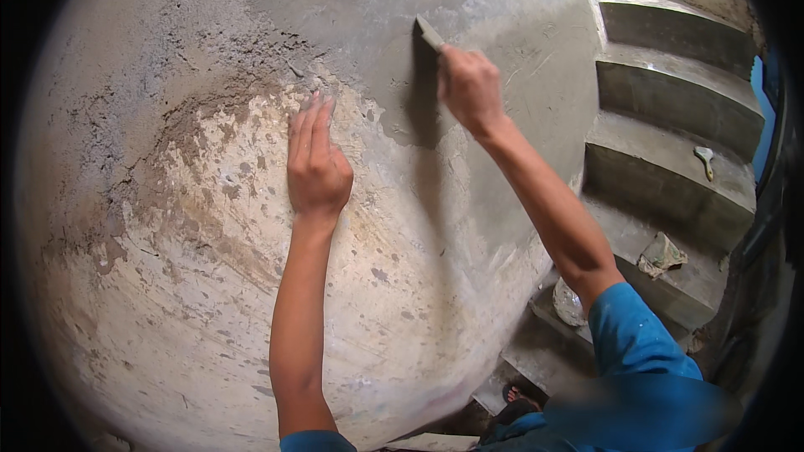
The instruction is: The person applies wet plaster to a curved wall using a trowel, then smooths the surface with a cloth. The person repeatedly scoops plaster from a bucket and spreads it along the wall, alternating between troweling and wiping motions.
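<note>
In front of me is a wall (251, 285) with smooth grey plaster above and to the right, rough lumpy mortar at the upper left, and pale, stained old surface below. My right hand (471, 90) is closed around a trowel (430, 34); its blade appears nearly edge-on against the damp grey plaster, and its handle is hidden in my fist. My left hand (318, 159) rests with fingers stretched upward on the wall, at the border between pale surface and rough mortar. Some grey stuff shows by its fingertips.
Concrete stairs (670, 176) climb along the right side. A paintbrush (705, 161) lies on one step, a crumpled cloth or bag (662, 255) on a lower one. A clear plastic bag-like item (568, 303) sits near my right elbow. My sandalled foot (512, 393) shows below.
</note>
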{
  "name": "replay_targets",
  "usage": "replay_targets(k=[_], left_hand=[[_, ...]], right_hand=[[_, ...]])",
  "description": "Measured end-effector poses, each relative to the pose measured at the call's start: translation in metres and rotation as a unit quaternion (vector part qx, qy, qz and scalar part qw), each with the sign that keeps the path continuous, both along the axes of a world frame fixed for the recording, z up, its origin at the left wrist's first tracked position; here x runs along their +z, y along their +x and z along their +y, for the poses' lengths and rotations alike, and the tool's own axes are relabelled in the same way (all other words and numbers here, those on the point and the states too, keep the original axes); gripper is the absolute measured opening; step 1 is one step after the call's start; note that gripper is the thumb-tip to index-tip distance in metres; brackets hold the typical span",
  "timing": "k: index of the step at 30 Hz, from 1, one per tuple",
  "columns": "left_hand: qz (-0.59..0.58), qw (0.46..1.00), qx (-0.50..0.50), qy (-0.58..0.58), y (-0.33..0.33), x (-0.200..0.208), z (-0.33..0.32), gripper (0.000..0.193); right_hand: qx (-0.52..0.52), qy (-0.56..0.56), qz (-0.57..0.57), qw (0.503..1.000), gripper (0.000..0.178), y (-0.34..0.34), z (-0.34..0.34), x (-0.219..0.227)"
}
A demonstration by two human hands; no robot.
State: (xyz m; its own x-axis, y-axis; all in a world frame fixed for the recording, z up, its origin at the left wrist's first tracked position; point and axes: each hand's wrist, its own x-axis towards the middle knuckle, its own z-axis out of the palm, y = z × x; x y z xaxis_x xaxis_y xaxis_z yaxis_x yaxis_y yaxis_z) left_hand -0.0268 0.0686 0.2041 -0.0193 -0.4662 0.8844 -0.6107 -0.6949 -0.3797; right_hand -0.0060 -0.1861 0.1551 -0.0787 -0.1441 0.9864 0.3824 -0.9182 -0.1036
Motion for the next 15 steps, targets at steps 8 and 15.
replay_targets(k=[8, 15], left_hand=[[0.002, 1.000, -0.003, 0.000, -0.002, 0.001, 0.000, 0.063], [0.012, 1.000, 0.014, 0.003, 0.000, -0.002, 0.000, 0.063]], right_hand=[[0.143, -0.116, 0.030, 0.982, 0.030, -0.040, 0.055, -0.082], [0.002, 0.112, 0.117, 0.987, 0.028, -0.017, 0.024, -0.078]])
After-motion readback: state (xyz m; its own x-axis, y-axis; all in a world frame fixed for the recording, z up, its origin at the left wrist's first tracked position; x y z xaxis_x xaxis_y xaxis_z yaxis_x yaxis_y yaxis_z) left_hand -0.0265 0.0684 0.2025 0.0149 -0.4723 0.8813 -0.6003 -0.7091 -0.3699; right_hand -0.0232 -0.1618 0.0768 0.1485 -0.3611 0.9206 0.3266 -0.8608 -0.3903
